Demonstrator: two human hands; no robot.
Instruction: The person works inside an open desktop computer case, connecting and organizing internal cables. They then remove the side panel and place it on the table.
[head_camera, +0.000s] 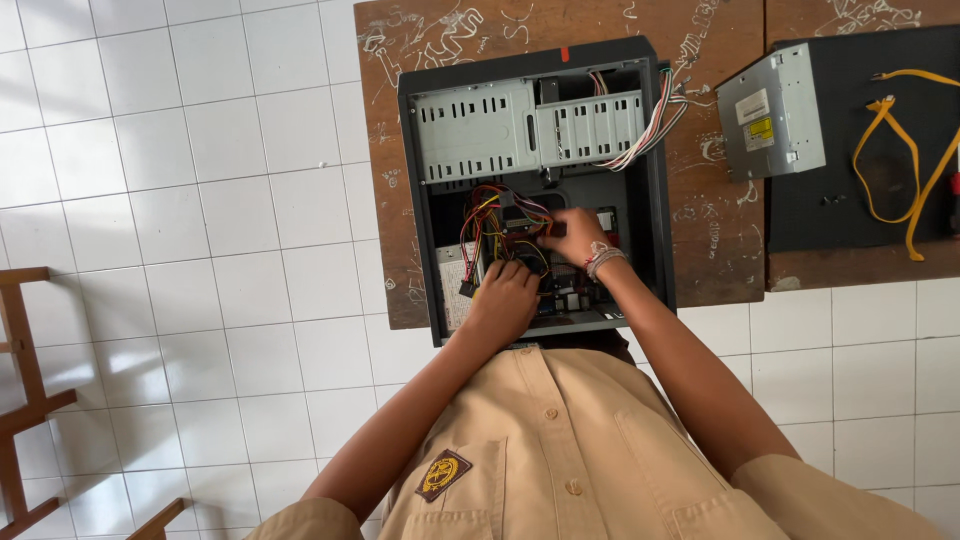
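An open computer case (430, 200) lies on the tabletop (715, 230), holding tangled wires (490, 215). The left hand (503, 300) and right hand (575, 235) curl among them; what they grip, I cannot tell.

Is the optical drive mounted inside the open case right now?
No, the optical drive sits outside the case, on the desk to its right.

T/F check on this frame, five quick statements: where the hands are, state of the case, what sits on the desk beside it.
1. Both hands are inside the open computer case. True: the left hand and right hand are among the cables.
2. The case's side panel is on. False: it is off, with the drive bays showing.
3. An optical drive lies to the right of the case. True.
4. The yellow cable is inside the case. False: it lies on the black panel.
5. The right wrist is bare. False: it wears a bracelet.
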